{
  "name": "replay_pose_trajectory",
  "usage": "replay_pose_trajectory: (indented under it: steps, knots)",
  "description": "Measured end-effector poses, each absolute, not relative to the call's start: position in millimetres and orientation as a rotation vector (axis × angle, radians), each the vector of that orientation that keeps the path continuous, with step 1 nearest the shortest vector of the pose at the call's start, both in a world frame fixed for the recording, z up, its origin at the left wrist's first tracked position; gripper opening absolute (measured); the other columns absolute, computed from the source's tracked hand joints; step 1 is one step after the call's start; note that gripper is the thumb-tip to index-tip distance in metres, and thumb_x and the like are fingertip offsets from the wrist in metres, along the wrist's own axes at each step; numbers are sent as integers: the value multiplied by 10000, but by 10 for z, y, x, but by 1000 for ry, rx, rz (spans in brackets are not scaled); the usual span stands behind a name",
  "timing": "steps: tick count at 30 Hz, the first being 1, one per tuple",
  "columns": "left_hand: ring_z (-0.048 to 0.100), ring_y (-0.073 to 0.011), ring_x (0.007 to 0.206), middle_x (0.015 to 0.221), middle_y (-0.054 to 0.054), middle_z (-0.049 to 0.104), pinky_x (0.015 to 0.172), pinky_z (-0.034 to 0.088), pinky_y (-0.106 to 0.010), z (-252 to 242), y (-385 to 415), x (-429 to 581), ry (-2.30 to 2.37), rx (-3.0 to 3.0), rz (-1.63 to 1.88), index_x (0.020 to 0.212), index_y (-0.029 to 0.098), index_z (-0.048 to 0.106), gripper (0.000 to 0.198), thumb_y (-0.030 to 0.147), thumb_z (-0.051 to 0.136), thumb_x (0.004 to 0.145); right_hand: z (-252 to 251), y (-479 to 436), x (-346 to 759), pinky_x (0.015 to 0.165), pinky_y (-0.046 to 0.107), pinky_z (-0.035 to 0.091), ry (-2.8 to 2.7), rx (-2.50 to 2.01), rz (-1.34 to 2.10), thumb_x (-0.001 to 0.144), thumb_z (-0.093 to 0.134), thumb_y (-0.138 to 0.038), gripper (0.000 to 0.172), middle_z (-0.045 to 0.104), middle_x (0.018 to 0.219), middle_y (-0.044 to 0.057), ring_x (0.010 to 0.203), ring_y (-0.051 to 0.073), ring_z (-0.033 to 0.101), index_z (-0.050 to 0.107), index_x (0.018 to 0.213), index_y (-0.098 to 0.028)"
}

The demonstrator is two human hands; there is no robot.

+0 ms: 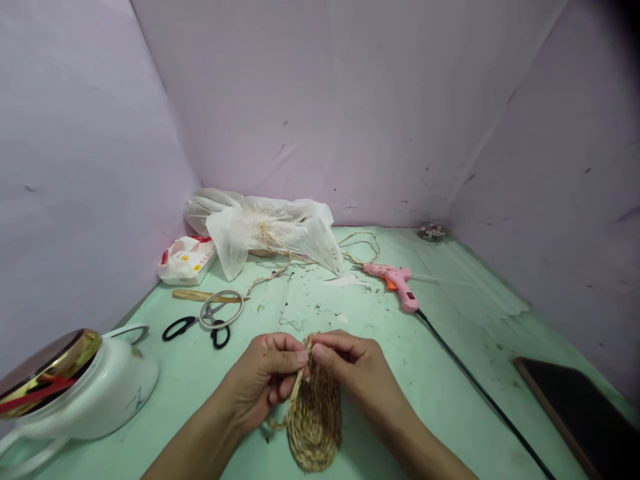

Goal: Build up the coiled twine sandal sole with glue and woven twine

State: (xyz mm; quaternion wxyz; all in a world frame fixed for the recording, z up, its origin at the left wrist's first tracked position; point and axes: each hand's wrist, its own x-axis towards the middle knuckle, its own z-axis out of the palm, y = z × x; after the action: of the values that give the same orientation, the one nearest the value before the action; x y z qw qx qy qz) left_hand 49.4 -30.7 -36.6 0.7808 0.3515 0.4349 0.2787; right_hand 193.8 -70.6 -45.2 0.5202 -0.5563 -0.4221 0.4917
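A coiled oval piece of braided straw cord (316,427) lies at the front of the table, its rounded end toward me. My left hand (267,373) pinches the straw cord at the oval's far end, on its left side. From that hand a loose length of cord (276,425) trails down along the left edge. My right hand (350,360) is closed on the far end of the oval from the right, thumb on top. The fingertips of both hands are close together there, and they hide the exact spot where cord and oval meet.
Scissors (175,330) lie at left under a pale ring (242,308), beside a wooden stick (190,295). A white pot (115,390) stands near left. Behind are a tissue pack (185,263) and plastic bag (270,220). At right are a pink glue gun (400,283), its black cable (475,380) and a dark tablet (575,413).
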Motion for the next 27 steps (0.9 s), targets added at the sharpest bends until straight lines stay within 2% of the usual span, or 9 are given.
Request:
replay_pose_trajectory:
  steps: [3, 6, 8, 11, 13, 15, 19, 24, 27]
  knots:
    - [353, 2, 273, 477, -17, 597, 276, 177, -116, -376, -356, 528, 947, 787, 592, 532, 101, 569, 194, 224, 719, 530, -480, -739, 1866, 642, 286, 433, -942, -1183, 1292, 628, 686, -331, 177, 645, 716, 45, 678, 166, 572, 674, 653, -156]
    - [334, 3, 269, 400, 12, 539, 281, 184, -113, -383, -417, 567, 942, 820, 573, 515, 102, 566, 212, 243, 725, 531, -527, -769, 1814, 508, 245, 380, -874, -1066, 1401, 663, 669, -399, 275, 529, 509, -18, 499, 109, 482, 575, 566, -159]
    - [328, -1, 272, 356, 29, 498, 286, 184, -110, -382, -439, 583, 945, 857, 593, 516, 106, 567, 217, 253, 725, 539, -547, -771, 1802, 468, 230, 352, -853, -1049, 1400, 670, 665, -432, 322, 512, 508, -18, 472, 92, 451, 560, 548, -152]
    - [335, -5, 287, 352, 31, 491, 294, 189, -105, -362, -418, 568, 957, 895, 625, 526, 108, 570, 210, 249, 723, 554, -542, -749, 1823, 438, 228, 361, -740, -1130, 1392, 660, 673, -467, 353, 623, 844, 54, 475, 73, 461, 659, 818, -151]
    - [339, -5, 293, 357, 35, 487, 298, 193, -103, -328, -376, 525, 966, 891, 654, 539, 109, 575, 202, 243, 723, 565, -520, -732, 1853, 433, 238, 385, -601, -1148, 1403, 669, 654, -502, 508, 561, 1129, 91, 494, 70, 480, 600, 1077, -205]
    - [354, -9, 301, 359, 39, 485, 305, 215, -100, -271, -334, 469, 975, 882, 730, 561, 112, 583, 187, 235, 723, 579, -488, -731, 1876, 508, 259, 438, -546, -1106, 1424, 687, 636, -508, 523, 532, 1196, 98, 595, 102, 533, 580, 1113, -210]
    - [490, -63, 381, 472, -19, 597, 372, 373, -140, -149, -314, 394, 897, 865, 827, 604, 119, 582, 154, 201, 712, 610, -425, -792, 1847, 757, 283, 426, -819, -967, 1603, 661, 699, -430, 344, 655, 868, 61, 799, 155, 571, 658, 868, -160]
    - [552, -81, 452, 576, -29, 629, 434, 456, -165, -179, -276, 385, 880, 729, 978, 614, 111, 568, 114, 114, 682, 619, -439, -833, 1797, 618, 242, 406, -869, -948, 1759, 680, 689, -420, 311, 595, 590, 8, 570, 96, 532, 619, 749, -124]
    - [538, -65, 459, 560, -5, 596, 425, 451, -142, -260, -186, 370, 951, 615, 1101, 586, 102, 556, 108, 48, 648, 602, -447, -799, 1852, 512, 227, 409, -725, -943, 1758, 700, 668, -401, 305, 467, 506, -60, 415, 45, 387, 630, 815, -121]
